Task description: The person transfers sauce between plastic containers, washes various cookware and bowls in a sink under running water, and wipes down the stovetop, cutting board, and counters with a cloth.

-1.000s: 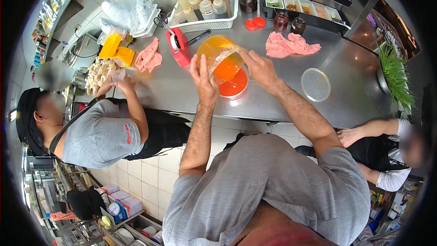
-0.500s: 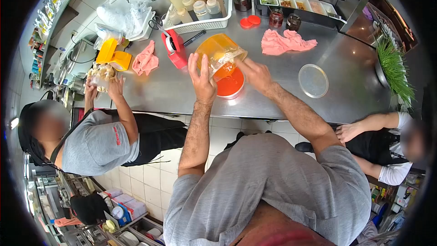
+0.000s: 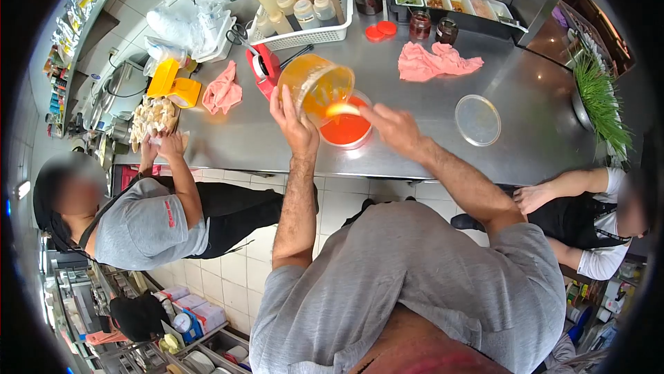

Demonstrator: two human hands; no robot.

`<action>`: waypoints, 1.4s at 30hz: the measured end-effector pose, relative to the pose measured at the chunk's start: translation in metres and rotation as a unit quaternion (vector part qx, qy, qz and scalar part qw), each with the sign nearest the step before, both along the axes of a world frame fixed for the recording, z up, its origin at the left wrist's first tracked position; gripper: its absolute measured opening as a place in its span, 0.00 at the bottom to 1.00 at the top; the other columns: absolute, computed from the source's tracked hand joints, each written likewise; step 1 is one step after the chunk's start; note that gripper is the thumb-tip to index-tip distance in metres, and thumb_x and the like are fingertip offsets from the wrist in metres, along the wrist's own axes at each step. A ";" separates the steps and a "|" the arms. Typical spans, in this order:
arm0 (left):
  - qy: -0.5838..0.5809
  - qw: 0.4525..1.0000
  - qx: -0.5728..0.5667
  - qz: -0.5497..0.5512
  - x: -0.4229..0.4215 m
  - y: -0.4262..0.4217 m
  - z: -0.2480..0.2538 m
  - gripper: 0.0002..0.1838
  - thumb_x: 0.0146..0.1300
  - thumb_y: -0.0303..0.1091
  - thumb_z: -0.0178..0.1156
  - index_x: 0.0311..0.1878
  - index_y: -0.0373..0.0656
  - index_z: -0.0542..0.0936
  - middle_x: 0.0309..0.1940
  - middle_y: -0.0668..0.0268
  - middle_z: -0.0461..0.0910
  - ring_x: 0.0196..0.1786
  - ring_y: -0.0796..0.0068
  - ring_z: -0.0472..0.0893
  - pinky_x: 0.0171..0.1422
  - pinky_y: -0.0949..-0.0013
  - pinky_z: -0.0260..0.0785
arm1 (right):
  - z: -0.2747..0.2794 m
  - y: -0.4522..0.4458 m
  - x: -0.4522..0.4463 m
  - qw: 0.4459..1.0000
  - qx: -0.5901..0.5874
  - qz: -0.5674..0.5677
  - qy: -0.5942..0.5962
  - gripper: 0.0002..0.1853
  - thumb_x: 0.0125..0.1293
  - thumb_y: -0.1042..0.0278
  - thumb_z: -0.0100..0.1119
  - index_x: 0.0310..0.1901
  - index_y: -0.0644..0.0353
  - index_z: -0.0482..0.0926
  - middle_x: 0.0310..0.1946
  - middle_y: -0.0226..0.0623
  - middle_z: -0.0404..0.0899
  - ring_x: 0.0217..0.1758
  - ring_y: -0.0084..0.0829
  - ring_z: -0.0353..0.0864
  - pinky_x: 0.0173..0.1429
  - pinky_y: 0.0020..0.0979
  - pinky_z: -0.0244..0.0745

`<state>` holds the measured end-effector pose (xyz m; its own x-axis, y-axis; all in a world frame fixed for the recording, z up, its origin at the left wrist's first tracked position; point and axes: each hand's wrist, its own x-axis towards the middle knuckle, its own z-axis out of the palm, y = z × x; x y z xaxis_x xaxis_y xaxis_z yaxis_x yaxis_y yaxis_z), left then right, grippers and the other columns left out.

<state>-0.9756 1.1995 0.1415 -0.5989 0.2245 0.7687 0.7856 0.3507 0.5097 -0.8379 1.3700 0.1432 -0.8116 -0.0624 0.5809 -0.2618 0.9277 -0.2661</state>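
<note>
My left hand (image 3: 297, 128) is closed around a clear plastic tub (image 3: 315, 73) smeared with orange sauce, tilted with its mouth toward a second round tub. That second tub (image 3: 346, 140) stands on the counter just below, with bright orange-red sauce inside. In my right hand (image 3: 395, 130) is a pale spatula (image 3: 344, 108), blurred by motion, its end at the mouth of the tilted tub. Orange sauce shows beneath the spatula, over the lower tub. A round clear lid (image 3: 478, 120) lies flat to the right of my right hand.
Behind stand a white basket (image 3: 304, 40) of squeeze bottles, a red tape dispenser (image 3: 265, 73), two jars and a topping rack (image 3: 456, 17). Pink cloths (image 3: 437, 62) lie on the steel counter (image 3: 415, 101). One co-worker (image 3: 149, 222) handles pale food pieces at left; another person (image 3: 581, 215) stands at right.
The tilted tub has shifted slightly left and turned, showing more of its inside. My right hand has moved a little down and right, bringing the spatula into view. The left co-worker's hands have lowered.
</note>
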 end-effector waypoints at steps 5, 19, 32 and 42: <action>-0.043 0.998 0.030 -0.042 0.013 0.016 0.012 0.21 0.67 0.27 0.43 0.63 0.38 0.62 0.61 0.50 0.57 0.64 0.54 0.58 0.66 0.60 0.53 | 0.010 0.003 -0.044 0.998 -0.015 -0.053 -0.005 0.19 0.51 0.78 0.51 0.48 0.59 0.72 0.34 0.37 0.72 0.29 0.40 0.79 0.30 0.38 0.76; -0.103 0.993 0.031 -0.044 0.004 0.017 0.014 0.21 0.68 0.29 0.41 0.63 0.36 0.61 0.59 0.50 0.58 0.62 0.55 0.61 0.66 0.60 0.54 | 0.021 0.006 -0.052 0.998 -0.018 -0.060 0.028 0.19 0.55 0.74 0.50 0.51 0.55 0.69 0.32 0.36 0.72 0.30 0.39 0.79 0.28 0.39 0.75; -0.023 0.998 0.009 -0.051 0.003 0.016 0.015 0.23 0.63 0.21 0.43 0.63 0.37 0.62 0.61 0.49 0.57 0.64 0.52 0.60 0.67 0.58 0.54 | 0.019 0.007 -0.041 0.999 0.028 0.026 -0.004 0.20 0.50 0.78 0.52 0.48 0.58 0.70 0.29 0.36 0.70 0.28 0.39 0.78 0.30 0.37 0.75; 0.040 0.996 -0.028 -0.076 0.009 0.014 0.002 0.30 0.53 0.11 0.44 0.62 0.37 0.64 0.61 0.50 0.58 0.65 0.52 0.60 0.68 0.58 0.54 | -0.036 -0.003 -0.020 0.997 -0.055 -0.040 0.020 0.22 0.52 0.79 0.52 0.51 0.56 0.71 0.30 0.35 0.71 0.28 0.37 0.78 0.27 0.34 0.75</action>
<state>-0.9664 1.2133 0.1436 -0.4918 0.3512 0.7967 0.8693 0.2498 0.4265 -0.8575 1.3670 0.1072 -0.7870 0.0676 0.6133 -0.2002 0.9122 -0.3574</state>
